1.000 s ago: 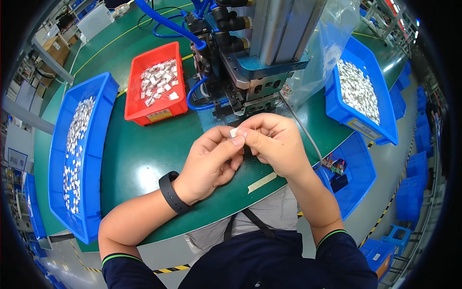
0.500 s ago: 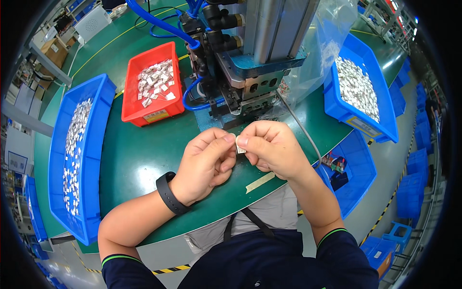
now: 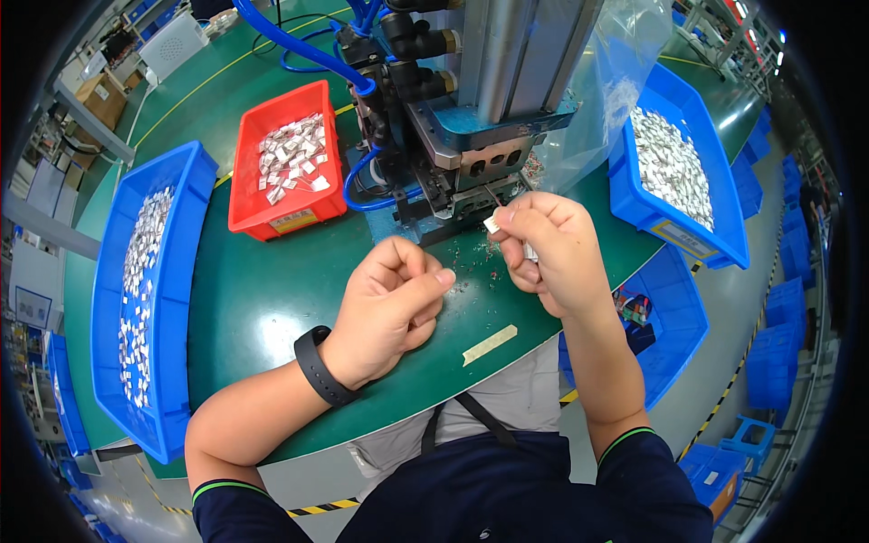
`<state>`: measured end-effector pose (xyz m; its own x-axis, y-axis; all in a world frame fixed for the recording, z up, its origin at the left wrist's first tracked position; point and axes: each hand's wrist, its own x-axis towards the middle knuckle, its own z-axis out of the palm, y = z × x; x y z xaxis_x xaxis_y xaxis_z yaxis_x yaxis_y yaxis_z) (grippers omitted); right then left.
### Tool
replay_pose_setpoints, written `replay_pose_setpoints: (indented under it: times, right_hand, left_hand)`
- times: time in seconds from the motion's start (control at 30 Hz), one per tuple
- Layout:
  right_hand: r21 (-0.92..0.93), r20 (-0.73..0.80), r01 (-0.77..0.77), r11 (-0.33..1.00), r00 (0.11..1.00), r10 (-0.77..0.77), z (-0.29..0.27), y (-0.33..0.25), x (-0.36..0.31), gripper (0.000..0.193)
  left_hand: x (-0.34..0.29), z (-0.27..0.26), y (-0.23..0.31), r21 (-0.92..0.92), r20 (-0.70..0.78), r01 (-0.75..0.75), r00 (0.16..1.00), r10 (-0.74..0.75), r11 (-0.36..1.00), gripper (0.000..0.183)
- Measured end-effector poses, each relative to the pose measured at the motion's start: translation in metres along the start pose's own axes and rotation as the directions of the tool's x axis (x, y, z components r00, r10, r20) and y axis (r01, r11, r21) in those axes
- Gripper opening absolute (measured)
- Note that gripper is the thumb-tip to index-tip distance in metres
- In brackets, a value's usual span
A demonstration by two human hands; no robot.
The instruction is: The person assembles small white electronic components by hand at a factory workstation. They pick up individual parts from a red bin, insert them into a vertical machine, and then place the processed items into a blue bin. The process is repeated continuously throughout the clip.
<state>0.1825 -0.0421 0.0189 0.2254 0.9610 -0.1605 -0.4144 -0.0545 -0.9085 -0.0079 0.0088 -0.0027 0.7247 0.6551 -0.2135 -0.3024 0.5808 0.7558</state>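
My right hand (image 3: 554, 253) pinches a small white rectangular part (image 3: 492, 223) between thumb and forefinger, at the front of a metal press (image 3: 480, 195). A second small white piece (image 3: 531, 254) shows under its curled fingers. A thin dark rod or wire runs from the held part toward the press. Below and left of the press, my left hand (image 3: 391, 308) is closed, thumb tip against forefinger; whether anything tiny is between them is hidden. It wears a black wristband (image 3: 321, 366).
Small white parts fill a red bin (image 3: 288, 222), a long blue bin (image 3: 176, 362) at left and a blue bin (image 3: 647, 213) at right. Scraps (image 3: 463, 271) and a tape strip (image 3: 490, 345) lie on the green table (image 3: 262, 299). A lower blue bin (image 3: 674, 339) stands near my right forearm.
My hands have parted. The right one has moved up and right to the press with the white part; the left has stayed almost in place, and scraps on the table are now visible.
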Motion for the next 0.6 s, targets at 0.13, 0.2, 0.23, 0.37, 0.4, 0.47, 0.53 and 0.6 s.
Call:
replay_pose_setpoints:
  times: [0.13,0.2,0.23,0.37,0.4,0.47,0.53,0.6]
  right_hand:
    - [-0.015,-0.020,-0.013,1.000,1.000,0.012,0.0019,-0.0005,0.0048,0.018]
    - [-0.040,-0.027,-0.024,0.999,0.999,0.023,0.0031,-0.0003,0.0062,0.020]
    - [-0.025,-0.030,-0.022,0.999,0.999,0.022,0.0030,0.0003,0.0072,0.019]
    - [0.002,-0.043,-0.018,1.000,0.999,0.018,0.0030,0.0038,0.0094,0.018]
    - [0.001,-0.045,-0.017,1.000,0.999,0.017,0.0033,0.0043,0.0097,0.018]
    - [0.003,-0.045,-0.019,1.000,0.999,0.019,0.0029,0.0049,0.0101,0.018]
    - [0.003,-0.042,-0.016,1.000,0.999,0.016,0.0030,0.0046,0.0100,0.019]
    - [0.002,-0.037,-0.011,1.000,0.999,0.011,0.0029,0.0050,0.0097,0.019]
  left_hand:
    - [0.0010,0.0007,-0.0001,-0.035,0.003,-0.007,1.000,0.007,0.999,0.021]
    - [0.0009,0.0012,0.0005,-0.039,-0.002,0.001,1.000,-0.001,0.999,0.021]
    - [0.0009,0.0014,0.0008,-0.041,-0.005,0.005,1.000,-0.005,0.999,0.021]
    - [0.0008,0.0010,0.0005,-0.033,-0.004,0.008,1.000,-0.008,0.999,0.021]
    - [0.0010,0.0005,0.0003,-0.033,-0.004,0.010,1.000,-0.010,0.999,0.021]
    - [0.0011,0.0002,0.0002,-0.036,-0.002,0.012,1.000,-0.012,0.999,0.021]
    - [0.0010,0.0004,0.0005,-0.041,0.003,0.013,1.000,-0.013,0.999,0.021]
    - [0.0010,0.0006,0.0008,-0.040,0.001,0.017,1.000,-0.016,0.999,0.022]
